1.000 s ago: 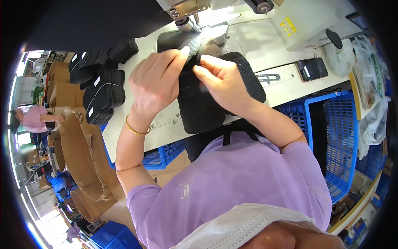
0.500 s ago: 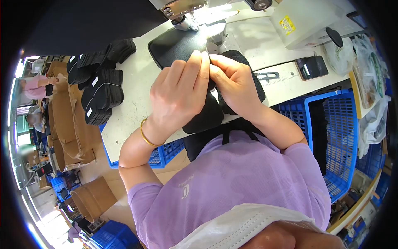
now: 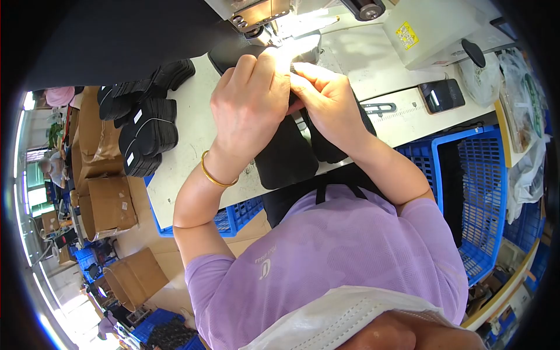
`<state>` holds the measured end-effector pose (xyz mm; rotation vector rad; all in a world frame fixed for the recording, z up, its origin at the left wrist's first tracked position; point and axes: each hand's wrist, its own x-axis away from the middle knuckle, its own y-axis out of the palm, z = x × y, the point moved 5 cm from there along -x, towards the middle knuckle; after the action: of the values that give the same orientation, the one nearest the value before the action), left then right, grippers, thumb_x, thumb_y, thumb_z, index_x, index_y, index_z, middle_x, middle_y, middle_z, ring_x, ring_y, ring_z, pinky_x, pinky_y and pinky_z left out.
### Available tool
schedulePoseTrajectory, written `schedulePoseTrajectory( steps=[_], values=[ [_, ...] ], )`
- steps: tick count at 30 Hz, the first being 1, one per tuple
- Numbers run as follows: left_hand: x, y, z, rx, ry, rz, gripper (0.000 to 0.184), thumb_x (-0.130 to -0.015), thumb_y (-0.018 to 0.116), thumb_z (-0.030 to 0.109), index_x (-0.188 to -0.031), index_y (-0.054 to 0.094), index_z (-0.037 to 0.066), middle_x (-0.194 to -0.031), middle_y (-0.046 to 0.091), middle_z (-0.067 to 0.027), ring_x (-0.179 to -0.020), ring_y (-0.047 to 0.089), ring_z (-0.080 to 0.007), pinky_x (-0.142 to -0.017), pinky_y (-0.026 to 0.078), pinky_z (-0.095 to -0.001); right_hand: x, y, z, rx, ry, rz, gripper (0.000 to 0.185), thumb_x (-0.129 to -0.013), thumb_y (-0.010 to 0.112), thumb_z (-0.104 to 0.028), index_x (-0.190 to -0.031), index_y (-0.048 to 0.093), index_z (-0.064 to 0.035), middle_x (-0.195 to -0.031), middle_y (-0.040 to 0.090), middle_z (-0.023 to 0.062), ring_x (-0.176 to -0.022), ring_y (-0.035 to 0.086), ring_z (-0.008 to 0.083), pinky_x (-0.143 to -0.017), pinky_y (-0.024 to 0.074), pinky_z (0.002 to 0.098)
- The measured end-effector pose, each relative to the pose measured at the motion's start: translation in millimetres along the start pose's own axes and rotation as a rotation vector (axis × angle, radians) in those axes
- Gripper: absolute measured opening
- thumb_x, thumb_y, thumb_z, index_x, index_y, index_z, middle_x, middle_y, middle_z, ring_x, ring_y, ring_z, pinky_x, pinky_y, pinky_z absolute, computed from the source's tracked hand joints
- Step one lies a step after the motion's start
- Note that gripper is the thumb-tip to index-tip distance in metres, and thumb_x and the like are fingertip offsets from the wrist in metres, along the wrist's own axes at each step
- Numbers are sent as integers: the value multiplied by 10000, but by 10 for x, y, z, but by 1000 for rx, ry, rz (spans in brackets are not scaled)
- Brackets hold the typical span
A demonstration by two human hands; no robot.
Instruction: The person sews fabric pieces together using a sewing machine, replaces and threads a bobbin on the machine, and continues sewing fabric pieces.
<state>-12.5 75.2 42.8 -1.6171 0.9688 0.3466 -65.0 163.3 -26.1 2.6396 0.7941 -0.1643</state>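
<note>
Just in front of the sewing machine head (image 3: 259,17), my left hand (image 3: 252,96) and my right hand (image 3: 326,102) meet with their fingertips pinched on black fabric. Its edge shows by my right fingertips, but most of it lies behind my fingers. A black padded piece (image 3: 286,154) hangs below my hands over the table edge. Another dark piece (image 3: 224,53) lies left of the machine's bright light. The needle area is partly hidden by glare and by my left hand.
Bundled black pieces (image 3: 154,128) are stacked at the table's left. A phone (image 3: 441,95) and a slotted metal tool (image 3: 379,108) lie to the right. Blue crates (image 3: 478,198) stand below the table; cardboard boxes (image 3: 134,277) are on the floor. Another person (image 3: 55,166) is far left.
My left hand has moved right and up to join my right hand. Both hands are now closer to the machine head. The dark piece at the left is more covered than half a second ago.
</note>
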Motion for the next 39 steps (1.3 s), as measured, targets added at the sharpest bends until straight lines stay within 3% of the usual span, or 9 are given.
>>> schedulePoseTrajectory(
  steps=[9, 10, 13, 17, 20, 23, 26, 31, 39],
  values=[
    [240, -140, -154, 426, -153, 159, 380, -696, 727, 82, -1056, 666, -26, -1046, 630, -135, -953, 610, -249, -820, 495, -312, 123, -138, -56, 225, -21, 16, 240, -952, 564, -172, -1064, 641, 26, -813, 633, 88, -746, 620, 143, -685, 532, 299],
    [357, -150, -202, 496, -290, 235, 304, -941, 599, 209, -1148, 628, -13, -1163, 632, -132, -1086, 571, -228, -949, 433, -361, 187, -239, -131, 465, -159, 38, 263, -917, 607, -205, -1075, 644, 2, -858, 625, 104, -805, 621, 187, -733, 516, 321],
    [815, 238, -520, 1236, -1155, 442, 329, -883, 669, 108, -1178, 604, -22, -1162, 605, -125, -1094, 552, -193, -914, 463, -351, 473, -621, -172, 1151, -351, 160, 591, -700, 813, -317, -1171, 579, -48, -1052, 540, 103, -985, 553, 266, -873, 433, 399],
    [528, 580, -733, 1679, -1182, 60, 336, -882, 664, 77, -1204, 585, 20, -1022, 634, -70, -973, 603, -157, -860, 483, -305, 622, -766, 98, 1319, -217, 109, 715, -668, 839, -294, -1242, 513, -21, -1101, 511, 114, -1042, 517, 281, -883, 406, 411],
    [186, 718, -1171, 1139, -1408, -112, 381, -817, 703, 92, -1172, 589, 15, -937, 658, -114, -892, 640, -239, -837, 490, -350, 631, -752, 144, 1343, -218, 161, 747, -659, 847, -283, -1267, 504, -17, -1112, 504, 122, -1062, 507, 290, -892, 400, 415],
    [192, 1262, -1781, 836, -1173, -229, 345, -793, 691, 126, -1115, 624, 21, -851, 659, -128, -835, 641, -247, -779, 495, -357, 630, -742, 178, 1370, -196, 212, 764, -658, 849, -271, -1287, 498, -16, -1131, 503, 127, -1075, 502, 299, -904, 394, 423],
    [512, 1780, -1929, 186, -380, -323, 318, -770, 679, 159, -1058, 658, 27, -765, 660, -142, -778, 642, -255, -722, 499, -364, 649, -736, 182, 1368, -275, 231, 758, -667, 845, -255, -1296, 496, -16, -1157, 504, 130, -1086, 499, 307, -917, 387, 431],
    [821, 331, -375, 514, -665, -479, 805, -763, 777, 500, -1241, 504, -88, -1091, 533, -206, -1006, 539, -350, -889, 457, -428, 718, -693, 157, 1377, -434, 243, 711, -694, 831, -231, -1301, 518, -34, -1162, 520, 118, -1067, 512, 291, -889, 382, 419],
    [1098, -9, 233, 179, -370, -161, 761, -665, 849, 307, -1278, 517, 0, -1221, 501, -234, -1071, 542, -390, -893, 461, -430, 732, -686, 111, 1441, -563, 144, 577, -808, 740, -122, -1333, 526, -16, -902, 571, 74, -850, 539, 237, -865, 366, 366]
  ],
)
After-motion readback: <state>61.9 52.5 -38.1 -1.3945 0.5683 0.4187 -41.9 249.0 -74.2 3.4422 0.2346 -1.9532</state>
